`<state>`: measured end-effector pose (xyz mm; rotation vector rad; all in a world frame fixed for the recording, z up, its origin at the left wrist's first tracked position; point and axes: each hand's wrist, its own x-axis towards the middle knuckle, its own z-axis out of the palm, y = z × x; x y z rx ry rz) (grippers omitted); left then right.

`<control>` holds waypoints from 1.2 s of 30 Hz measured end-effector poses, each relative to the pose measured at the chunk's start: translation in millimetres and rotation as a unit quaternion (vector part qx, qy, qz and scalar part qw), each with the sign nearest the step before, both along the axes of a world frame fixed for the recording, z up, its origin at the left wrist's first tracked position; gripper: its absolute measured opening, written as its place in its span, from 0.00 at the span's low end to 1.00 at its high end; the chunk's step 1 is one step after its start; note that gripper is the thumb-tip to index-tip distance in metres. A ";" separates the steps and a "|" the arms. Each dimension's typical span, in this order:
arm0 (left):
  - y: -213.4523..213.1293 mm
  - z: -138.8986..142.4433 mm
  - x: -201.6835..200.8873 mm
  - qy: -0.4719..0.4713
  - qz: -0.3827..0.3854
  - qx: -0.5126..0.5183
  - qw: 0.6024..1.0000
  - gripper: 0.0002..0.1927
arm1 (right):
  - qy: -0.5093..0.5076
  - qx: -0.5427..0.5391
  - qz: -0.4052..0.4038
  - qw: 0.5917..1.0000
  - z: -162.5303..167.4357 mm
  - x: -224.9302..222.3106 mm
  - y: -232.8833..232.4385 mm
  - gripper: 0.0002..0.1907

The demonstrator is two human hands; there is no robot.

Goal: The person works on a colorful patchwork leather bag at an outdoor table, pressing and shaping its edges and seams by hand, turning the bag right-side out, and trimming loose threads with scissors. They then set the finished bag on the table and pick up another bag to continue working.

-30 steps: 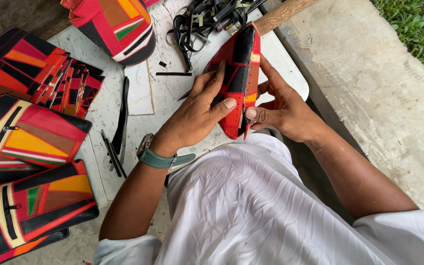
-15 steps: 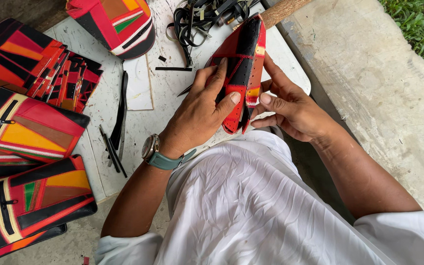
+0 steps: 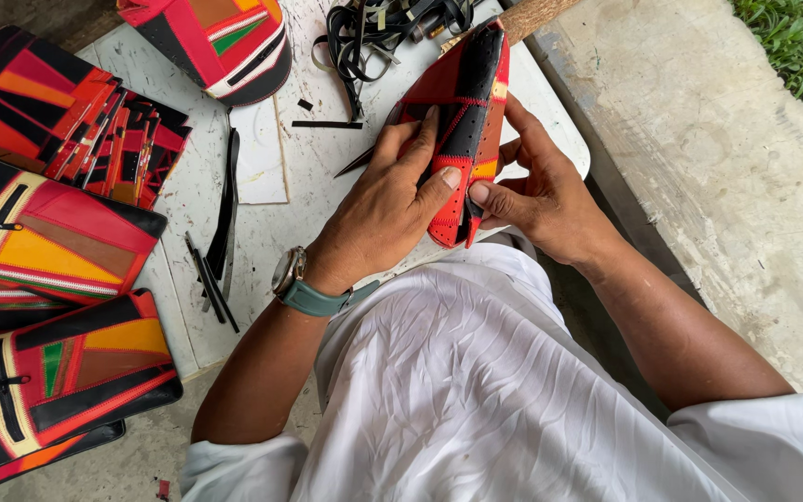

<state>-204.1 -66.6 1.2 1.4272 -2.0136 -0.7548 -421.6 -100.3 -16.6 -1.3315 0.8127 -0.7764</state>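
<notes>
Over the white board's (image 3: 262,232) near edge, both hands pinch the red-black patchwork piece (image 3: 465,112) — left hand (image 3: 388,200), right hand (image 3: 536,191) — raised a bit steeper than before; stacked bags (image 3: 48,232) crowd the left.

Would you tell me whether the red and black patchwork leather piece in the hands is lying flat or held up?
Held up: both hands grip the red and black patchwork leather piece on edge.

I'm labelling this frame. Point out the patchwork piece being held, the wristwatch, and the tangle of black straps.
patchwork piece (image 3: 465,121), head view, on its black perforated middle panel.
wristwatch (image 3: 286,270), head view, on the round case at the left wrist.
black straps (image 3: 364,42), head view, on the tangle at the board's top edge.
</notes>
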 end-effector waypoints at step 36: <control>7.7 -8.9 10.9 0.039 -0.036 0.034 0.998 0.45 | -0.063 0.084 0.033 0.994 -15.4 -3.6 4.6 0.52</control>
